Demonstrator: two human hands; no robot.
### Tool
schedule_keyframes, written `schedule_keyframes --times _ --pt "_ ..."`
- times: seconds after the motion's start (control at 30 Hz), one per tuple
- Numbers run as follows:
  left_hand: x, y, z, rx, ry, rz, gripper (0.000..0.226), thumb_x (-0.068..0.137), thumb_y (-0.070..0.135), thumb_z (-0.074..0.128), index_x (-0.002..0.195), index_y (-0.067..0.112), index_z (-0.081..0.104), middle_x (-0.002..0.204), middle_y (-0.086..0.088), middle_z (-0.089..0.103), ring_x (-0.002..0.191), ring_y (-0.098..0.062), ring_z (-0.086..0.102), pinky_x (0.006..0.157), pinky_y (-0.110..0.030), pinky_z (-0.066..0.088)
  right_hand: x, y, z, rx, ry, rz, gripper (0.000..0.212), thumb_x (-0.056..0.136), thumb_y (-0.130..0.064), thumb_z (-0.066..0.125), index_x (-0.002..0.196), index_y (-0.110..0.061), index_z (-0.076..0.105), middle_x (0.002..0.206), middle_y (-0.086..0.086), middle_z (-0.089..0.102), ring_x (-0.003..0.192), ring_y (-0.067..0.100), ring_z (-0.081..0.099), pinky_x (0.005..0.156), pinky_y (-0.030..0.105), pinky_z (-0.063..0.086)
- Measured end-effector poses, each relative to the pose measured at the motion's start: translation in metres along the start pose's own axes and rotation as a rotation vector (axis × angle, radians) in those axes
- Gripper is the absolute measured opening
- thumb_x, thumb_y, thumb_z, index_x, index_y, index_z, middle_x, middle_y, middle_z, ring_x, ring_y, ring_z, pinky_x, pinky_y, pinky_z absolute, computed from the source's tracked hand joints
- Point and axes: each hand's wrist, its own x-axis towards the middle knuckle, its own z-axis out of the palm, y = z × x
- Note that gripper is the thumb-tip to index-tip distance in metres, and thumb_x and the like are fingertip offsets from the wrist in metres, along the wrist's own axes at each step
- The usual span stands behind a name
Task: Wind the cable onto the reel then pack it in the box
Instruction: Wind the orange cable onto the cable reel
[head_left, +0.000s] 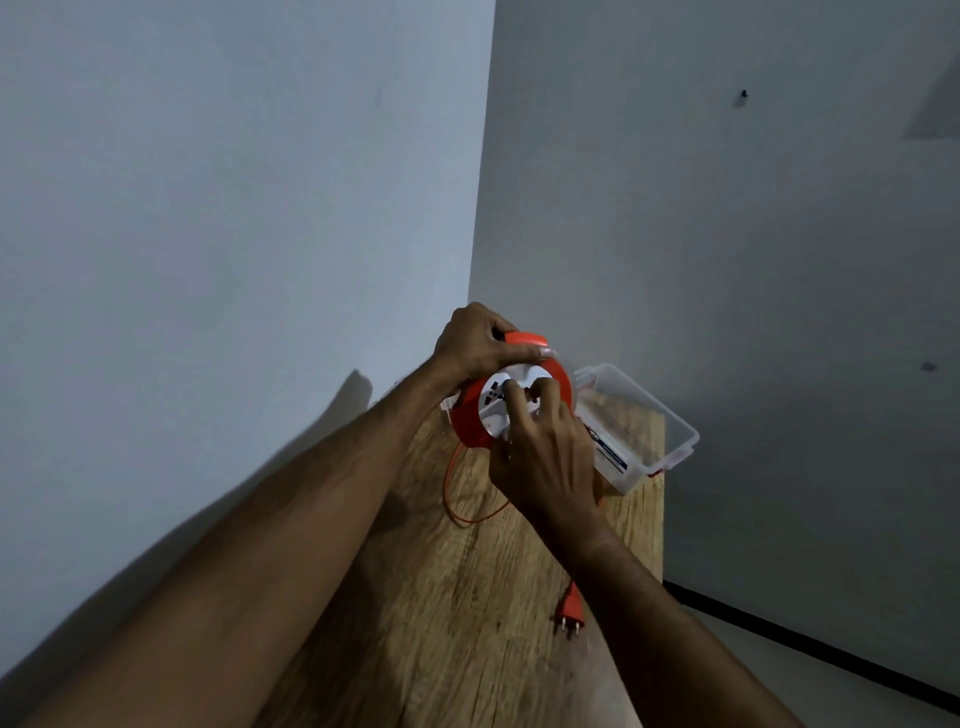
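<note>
An orange cable reel (470, 418) with a white socket face is held upright above the far end of a wooden table (457, 613). My left hand (478, 345) grips the orange handle on top of the reel. My right hand (545, 452) presses its fingers on the white face. A thin orange cable (453, 499) loops down from the reel onto the table and ends in an orange plug (569, 613) lying near the right edge. A clear plastic box (644, 415) stands open just behind and to the right of the reel.
The table stands in a corner between two grey walls (234, 208). Its right edge drops off close to the plug and the box. A dark strip (810, 639) runs along the floor at the right.
</note>
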Motion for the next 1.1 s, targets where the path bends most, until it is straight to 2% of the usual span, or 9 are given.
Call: schedule_keyframes --times 0.17,0.37,0.5,0.67,0.83,0.93,0.97,1.03,1.1 --pt "-0.002 0.001 0.0 0.006 -0.023 0.011 0.047 0.068 0.057 0.087 0.089 0.016 0.082 0.078 0.006 0.074 0.073 -0.01 0.072 0.072 -0.033 0.062 0.008 -0.004 0.003 0.022 -0.028 0.119 0.077 0.072 -0.036 0.085 0.138 -0.011 0.052 0.123 0.016 0.055 0.073 0.023 0.065 0.05 0.02 0.039" --pt "-0.001 -0.003 -0.001 0.057 -0.061 0.033 0.037 0.068 0.055 0.088 0.064 0.021 0.074 0.065 0.006 0.07 0.062 -0.015 0.068 0.061 -0.031 0.056 0.021 -0.002 0.006 0.226 -0.12 0.199 0.066 0.072 -0.032 0.089 0.127 -0.016 0.057 0.131 0.012 0.056 0.102 0.031 0.067 0.074 0.036 0.061" --pt "0.0 -0.002 -0.002 0.088 -0.063 0.067 0.039 0.068 0.057 0.086 0.076 0.02 0.08 0.069 0.01 0.07 0.065 -0.009 0.068 0.064 -0.028 0.057 0.022 -0.007 0.006 0.397 -0.111 0.265 0.058 0.08 -0.028 0.084 0.129 -0.017 0.056 0.12 0.005 0.071 0.102 0.02 0.072 0.09 0.039 0.061" --pt "0.0 -0.005 0.002 0.074 -0.009 0.054 0.043 0.066 0.059 0.086 0.083 0.02 0.081 0.069 0.012 0.069 0.064 -0.006 0.068 0.061 -0.027 0.056 0.022 -0.021 0.008 0.712 0.132 0.714 0.056 0.07 -0.038 0.09 0.116 -0.025 0.061 0.107 -0.009 0.067 0.097 0.011 0.068 0.075 0.019 0.055" --pt "0.001 -0.001 0.01 0.119 -0.002 0.088 0.046 0.069 0.056 0.086 0.09 0.016 0.082 0.071 0.013 0.065 0.065 -0.005 0.063 0.061 -0.021 0.046 0.031 -0.031 0.018 1.05 0.182 1.323 0.057 0.068 -0.039 0.093 0.11 -0.019 0.06 0.114 0.0 0.064 0.108 0.021 0.065 0.088 0.044 0.061" --pt "-0.002 0.0 0.015 0.162 0.004 0.101 0.048 0.069 0.058 0.086 0.093 0.016 0.082 0.076 0.011 0.065 0.069 -0.006 0.062 0.061 -0.021 0.044 0.048 -0.041 0.008 1.563 0.175 1.691 0.112 0.034 -0.061 0.098 0.125 -0.011 0.056 0.129 0.012 0.06 0.118 0.034 0.062 0.091 0.055 0.058" --pt "-0.002 -0.001 0.016 0.168 0.001 0.103 0.047 0.068 0.058 0.086 0.092 0.017 0.082 0.076 0.011 0.065 0.07 -0.006 0.062 0.061 -0.022 0.044 0.051 -0.039 0.009 1.706 0.182 1.744 0.123 0.037 -0.06 0.098 0.139 -0.012 0.047 0.138 0.013 0.055 0.124 0.037 0.058 0.094 0.055 0.057" --pt "-0.002 -0.003 0.014 0.157 -0.01 0.099 0.04 0.067 0.059 0.087 0.08 0.021 0.08 0.069 0.013 0.065 0.065 -0.006 0.061 0.059 -0.022 0.043 0.058 -0.036 0.003 1.834 0.211 1.808 0.092 0.078 -0.037 0.087 0.149 -0.008 0.037 0.142 0.016 0.052 0.118 0.035 0.063 0.099 0.047 0.057" --pt "-0.001 -0.005 0.011 0.138 -0.023 0.091 0.035 0.066 0.059 0.087 0.068 0.026 0.074 0.063 0.013 0.065 0.06 -0.007 0.063 0.058 -0.024 0.047 0.056 -0.031 -0.005 1.878 0.168 1.834 0.072 0.089 -0.022 0.079 0.146 -0.005 0.04 0.132 0.02 0.061 0.08 0.025 0.073 0.088 0.041 0.062"
